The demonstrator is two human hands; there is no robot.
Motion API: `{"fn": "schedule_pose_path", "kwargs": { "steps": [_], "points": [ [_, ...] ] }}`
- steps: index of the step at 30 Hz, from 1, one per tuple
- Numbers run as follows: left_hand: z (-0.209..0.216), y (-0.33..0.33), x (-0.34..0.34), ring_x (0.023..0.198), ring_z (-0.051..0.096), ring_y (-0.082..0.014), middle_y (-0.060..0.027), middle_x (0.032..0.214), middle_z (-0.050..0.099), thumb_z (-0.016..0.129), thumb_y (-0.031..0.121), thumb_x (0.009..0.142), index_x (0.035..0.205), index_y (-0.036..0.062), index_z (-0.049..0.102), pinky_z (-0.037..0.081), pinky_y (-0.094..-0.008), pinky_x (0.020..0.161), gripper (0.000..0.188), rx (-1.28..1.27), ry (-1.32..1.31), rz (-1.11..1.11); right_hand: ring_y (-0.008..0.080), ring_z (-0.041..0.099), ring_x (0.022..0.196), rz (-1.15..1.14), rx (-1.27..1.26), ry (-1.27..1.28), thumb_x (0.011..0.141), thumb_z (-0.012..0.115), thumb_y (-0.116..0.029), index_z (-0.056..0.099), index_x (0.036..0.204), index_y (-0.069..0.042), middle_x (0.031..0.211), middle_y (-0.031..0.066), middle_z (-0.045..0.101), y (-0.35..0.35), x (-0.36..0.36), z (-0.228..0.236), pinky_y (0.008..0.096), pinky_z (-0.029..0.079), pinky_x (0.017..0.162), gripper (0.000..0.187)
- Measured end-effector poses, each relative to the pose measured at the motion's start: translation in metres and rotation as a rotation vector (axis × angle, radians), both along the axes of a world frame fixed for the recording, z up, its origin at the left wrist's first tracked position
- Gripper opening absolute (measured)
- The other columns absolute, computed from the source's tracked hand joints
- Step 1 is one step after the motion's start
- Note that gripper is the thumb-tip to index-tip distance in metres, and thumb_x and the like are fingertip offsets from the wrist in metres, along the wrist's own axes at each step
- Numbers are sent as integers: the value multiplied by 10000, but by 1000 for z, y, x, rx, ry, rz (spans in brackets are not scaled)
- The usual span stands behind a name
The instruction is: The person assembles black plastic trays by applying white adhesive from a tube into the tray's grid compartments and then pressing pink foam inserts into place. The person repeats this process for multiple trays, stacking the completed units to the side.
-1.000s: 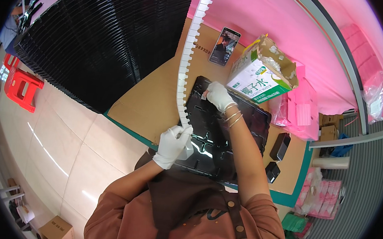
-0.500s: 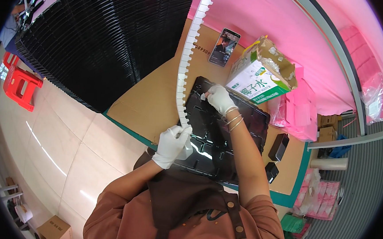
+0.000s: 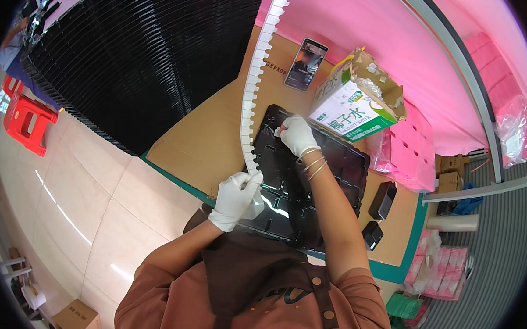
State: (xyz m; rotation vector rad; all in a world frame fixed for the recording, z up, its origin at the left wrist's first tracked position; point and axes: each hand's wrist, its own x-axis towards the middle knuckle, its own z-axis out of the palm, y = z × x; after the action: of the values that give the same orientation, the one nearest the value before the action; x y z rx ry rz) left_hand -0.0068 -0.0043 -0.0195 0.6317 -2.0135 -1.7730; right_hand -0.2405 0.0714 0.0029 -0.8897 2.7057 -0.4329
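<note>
A black moulded tray (image 3: 342, 170) with several pockets lies on the brown table in front of me. A long white notched strip (image 3: 253, 96) runs from the top of the view down to my left hand (image 3: 235, 198). That hand, in a white glove, grips the strip's lower end at the tray's near left corner. My right hand (image 3: 297, 135), also gloved, with bracelets on the wrist, rests its closed fingers on the tray's far left corner, pinching something small and white that I cannot make out.
A tall stack of black trays (image 3: 143, 52) fills the left of the table. A phone (image 3: 306, 63) and an open carton (image 3: 359, 104) lie beyond the tray. Pink bags (image 3: 404, 156) and two small black boxes (image 3: 383, 200) sit at right. A red stool (image 3: 25, 120) stands on the floor.
</note>
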Motion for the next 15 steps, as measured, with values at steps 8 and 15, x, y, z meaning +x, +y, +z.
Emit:
{"fn": "schedule_pose_path", "kwargs": {
  "steps": [8,15],
  "points": [
    [6,-1,-1,589,647,-230,-136,683,648,689,253,893,813,-1,708,477,-333,550,267,-36,-5,-15,408,637,1001,-131,149,113,834,640,-246,737,932,-12,1060,276,642,-16,-8,-24,418,509,897,272],
    [2,-1,0,570,605,-88,-65,661,680,692,256,908,800,-10,705,463,-260,539,288,-40,5,-27,428,669,886,-10,-9,-72,856,647,-289,734,884,16,873,276,682,7,-34,-34,435,527,839,319]
  ]
}}
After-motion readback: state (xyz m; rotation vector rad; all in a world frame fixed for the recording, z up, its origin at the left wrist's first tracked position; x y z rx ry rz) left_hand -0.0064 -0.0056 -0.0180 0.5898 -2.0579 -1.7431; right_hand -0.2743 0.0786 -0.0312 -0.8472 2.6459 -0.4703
